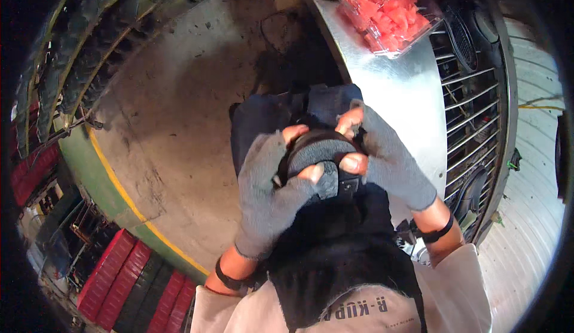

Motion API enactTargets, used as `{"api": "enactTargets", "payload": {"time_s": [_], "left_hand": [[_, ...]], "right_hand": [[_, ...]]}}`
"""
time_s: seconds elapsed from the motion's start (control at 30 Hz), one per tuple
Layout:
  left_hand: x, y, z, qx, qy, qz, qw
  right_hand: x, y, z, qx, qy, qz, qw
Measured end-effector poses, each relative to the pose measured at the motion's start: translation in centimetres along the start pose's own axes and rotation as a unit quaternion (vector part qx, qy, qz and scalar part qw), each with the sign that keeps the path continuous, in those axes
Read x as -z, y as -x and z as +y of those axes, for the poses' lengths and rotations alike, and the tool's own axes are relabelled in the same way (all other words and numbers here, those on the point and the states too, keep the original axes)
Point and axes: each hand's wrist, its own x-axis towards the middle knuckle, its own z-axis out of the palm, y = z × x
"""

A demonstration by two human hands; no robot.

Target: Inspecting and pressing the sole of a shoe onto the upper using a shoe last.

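Observation:
Both hands wear grey fingerless gloves and meet in front of my body. My left hand [272,183] grips the left side of a dark rounded piece [320,153], its thumb pressed on the near edge. On the opposite side my right hand [379,147] is closed around the same piece, thumb and fingertips against it. The piece has a curved black rim and a grey textured surface, with a grey flap at its near end; it looks like part of a shoe or sandal. Fingers hide some of its underside.
A metal worktop [394,88] runs along my right, bearing a clear plastic tray [403,49] of pinkish-red pieces. Beyond it, a barred metal rack [472,115] holds dark sole-shaped items. Red and dark ridged blocks [110,273] stand at lower left, past a yellow floor line [128,198].

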Motion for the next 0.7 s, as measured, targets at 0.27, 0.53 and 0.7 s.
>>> {"api": "enactTargets", "payload": {"time_s": [0.27,0.53,0.7], "left_hand": [[0.9,0.0,-1.1,0.018,0.088,-0.062,0.994],[-0.6,8.4,-1.2,-0.018,0.309,-0.14,0.94],[-3.7,11.0,-2.8,-0.034,0.214,-0.196,0.956]], "right_hand": [[-0.6,-0.8,-1.3,0.027,0.056,-0.023,0.998],[-1.3,9.8,-6.9,0.254,0.222,-0.054,0.94],[-1.9,13.9,-6.4,0.19,0.147,0.02,0.971]]}}
